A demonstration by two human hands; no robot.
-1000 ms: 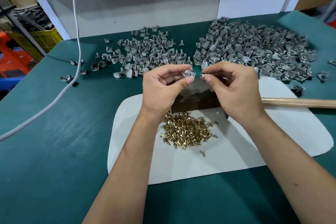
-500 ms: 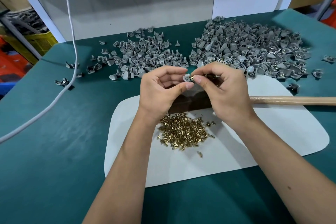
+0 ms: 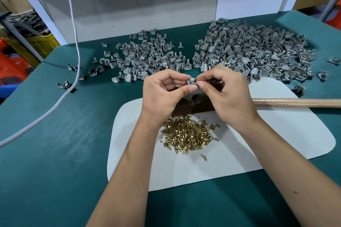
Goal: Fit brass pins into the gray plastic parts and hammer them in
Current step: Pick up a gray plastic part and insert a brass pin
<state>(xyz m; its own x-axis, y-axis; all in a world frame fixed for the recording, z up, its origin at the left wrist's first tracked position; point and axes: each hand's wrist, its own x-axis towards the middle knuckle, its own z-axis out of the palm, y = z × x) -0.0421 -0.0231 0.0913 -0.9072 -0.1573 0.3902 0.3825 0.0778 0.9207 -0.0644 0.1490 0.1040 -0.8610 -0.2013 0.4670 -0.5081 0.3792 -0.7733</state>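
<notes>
We find the left hand [image 3: 163, 94] pinching a gray part [image 3: 191, 80], steadying its hole. The right hand [image 3: 224, 92], at its 3 o'clock, pinches a brass pin [image 3: 195, 83] for insertion.

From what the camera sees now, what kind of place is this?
Probably a small factory assembly bench: heaps of gray plastic parts on a green table, a pile of brass pins, and a hammer handle nearby.

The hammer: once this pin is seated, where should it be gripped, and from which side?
Probably grip the bare wooden handle with the right hand, coming from the right and above. The handle lies flat across the white mat, pointing right with its shaft exposed, while the dark head sits under both hands. The left hand holds the gray part.
</notes>
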